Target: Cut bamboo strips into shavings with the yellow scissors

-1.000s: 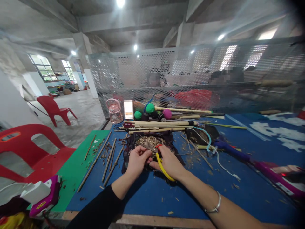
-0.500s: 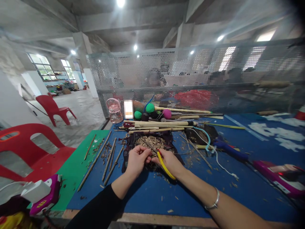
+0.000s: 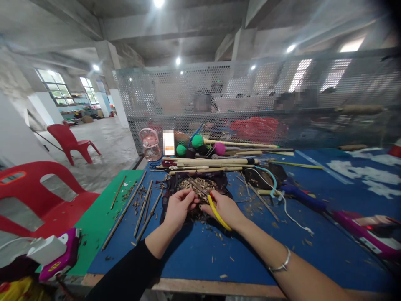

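My left hand is closed around a thin stick over a dark cloth heaped with wood shavings. My right hand grips a cutter with a yellow handle and a red part near the blade, its tip meeting the stick just beyond my left fingers. Both hands sit close together, almost touching, on the blue table.
Several long sticks lie left of the cloth, some on a green mat. Mallets with yarn heads and bamboo rods lie behind. A purple tool, white cord, pink bottle, mesh screen, red chairs.
Both hands have shifted slightly farther onto the cloth, and the stick now angles further up and to the left; more chips lie on the table in front of the cloth.
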`<state>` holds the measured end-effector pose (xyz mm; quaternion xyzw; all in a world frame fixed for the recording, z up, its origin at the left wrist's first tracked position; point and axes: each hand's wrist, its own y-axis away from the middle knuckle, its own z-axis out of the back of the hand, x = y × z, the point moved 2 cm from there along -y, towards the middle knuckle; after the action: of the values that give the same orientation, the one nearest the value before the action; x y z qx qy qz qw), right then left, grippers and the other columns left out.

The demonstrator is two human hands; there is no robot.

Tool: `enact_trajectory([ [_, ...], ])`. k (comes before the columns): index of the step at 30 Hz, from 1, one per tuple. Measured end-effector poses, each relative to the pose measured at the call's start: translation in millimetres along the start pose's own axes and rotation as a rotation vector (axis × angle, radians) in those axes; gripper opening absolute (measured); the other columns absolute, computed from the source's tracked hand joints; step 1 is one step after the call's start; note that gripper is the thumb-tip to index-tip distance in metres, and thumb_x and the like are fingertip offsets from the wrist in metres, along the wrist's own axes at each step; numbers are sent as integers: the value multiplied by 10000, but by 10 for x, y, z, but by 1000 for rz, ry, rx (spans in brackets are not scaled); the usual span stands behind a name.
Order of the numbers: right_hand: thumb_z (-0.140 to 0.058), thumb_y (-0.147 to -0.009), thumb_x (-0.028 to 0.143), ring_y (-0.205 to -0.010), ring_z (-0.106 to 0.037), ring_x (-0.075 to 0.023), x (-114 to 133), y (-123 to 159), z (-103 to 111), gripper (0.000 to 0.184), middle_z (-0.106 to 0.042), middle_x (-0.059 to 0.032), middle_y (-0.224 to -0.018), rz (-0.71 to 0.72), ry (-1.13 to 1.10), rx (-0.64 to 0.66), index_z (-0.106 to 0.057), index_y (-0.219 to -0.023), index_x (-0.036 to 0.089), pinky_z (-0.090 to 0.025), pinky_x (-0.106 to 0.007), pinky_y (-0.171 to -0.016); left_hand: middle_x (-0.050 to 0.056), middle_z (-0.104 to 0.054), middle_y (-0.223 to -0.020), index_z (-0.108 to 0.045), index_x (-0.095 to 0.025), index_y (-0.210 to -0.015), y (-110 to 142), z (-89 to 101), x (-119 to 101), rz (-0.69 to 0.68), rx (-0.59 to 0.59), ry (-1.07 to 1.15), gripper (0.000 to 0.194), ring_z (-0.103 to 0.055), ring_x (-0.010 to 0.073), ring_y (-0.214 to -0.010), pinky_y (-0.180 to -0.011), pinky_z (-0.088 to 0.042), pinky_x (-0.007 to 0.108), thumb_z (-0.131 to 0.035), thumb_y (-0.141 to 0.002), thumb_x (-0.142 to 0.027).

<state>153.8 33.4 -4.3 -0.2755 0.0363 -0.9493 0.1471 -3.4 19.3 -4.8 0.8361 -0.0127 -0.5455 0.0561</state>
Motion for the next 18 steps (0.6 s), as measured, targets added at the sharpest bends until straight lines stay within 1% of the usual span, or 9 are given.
enact_trajectory([
  [2, -632, -686, 453, -691, -569, -169, 34, 22, -3, 389, -619, -42, -806, 2, -25, 5, -519, -951, 192, -352, -232, -595, 35, -643, -696, -634, -116, -812, -1, 3, 1, 7, 11, 3, 344, -599, 79, -589, -507, -463, 147, -750, -572, -333],
  [4, -651, -673, 443, -758, -573, -180, 64, 37, -14, 423, -611, -60, -879, 27, -63, 7, -507, -977, 186, -371, -244, -638, 38, -644, -690, -646, -116, -804, 0, 3, 4, 11, 20, -4, 332, -599, 80, -587, -505, -461, 144, -749, -572, -330],
  [7, -671, -650, 441, -840, -560, -196, 91, 42, -31, 424, -592, -76, -936, 91, -78, -22, -504, -932, 173, -386, -271, -704, 36, -643, -674, -662, -116, -754, 4, -9, 9, 5, 44, -29, 288, -594, 76, -581, -512, -460, 138, -745, -574, -325],
  [10, -689, -627, 439, -868, -549, -203, 91, 33, -46, 433, -580, -78, -940, 131, -65, -70, -497, -906, 170, -386, -286, -736, 38, -649, -673, -670, -117, -733, 14, -30, 19, 6, 67, -47, 272, -592, 79, -571, -519, -466, 149, -741, -575, -327],
  [13, -668, -648, 449, -834, -554, -199, 84, 27, -56, 410, -584, -72, -896, 133, -48, -92, -485, -891, 174, -383, -278, -705, 36, -649, -643, -664, -112, -692, 29, -53, 27, 15, 80, -37, 273, -584, 80, -544, -522, -471, 163, -751, -557, -333],
  [15, -632, -684, 456, -768, -565, -184, 82, 29, -63, 377, -594, -58, -842, 108, -55, -79, -470, -883, 180, -375, -258, -650, 28, -644, -619, -663, -112, -679, 40, -65, 26, 5, 88, -12, 287, -579, 82, -534, -530, -478, 175, -755, -548, -350],
  [18, -596, -713, 471, -662, -563, -160, 79, 35, -79, 348, -608, -40, -780, 56, -69, -45, -466, -871, 190, -346, -231, -571, 26, -650, -630, -673, -113, -714, 45, -62, 19, -35, 77, -3, 311, -580, 86, -539, -540, -486, 188, -750, -555, -369],
])
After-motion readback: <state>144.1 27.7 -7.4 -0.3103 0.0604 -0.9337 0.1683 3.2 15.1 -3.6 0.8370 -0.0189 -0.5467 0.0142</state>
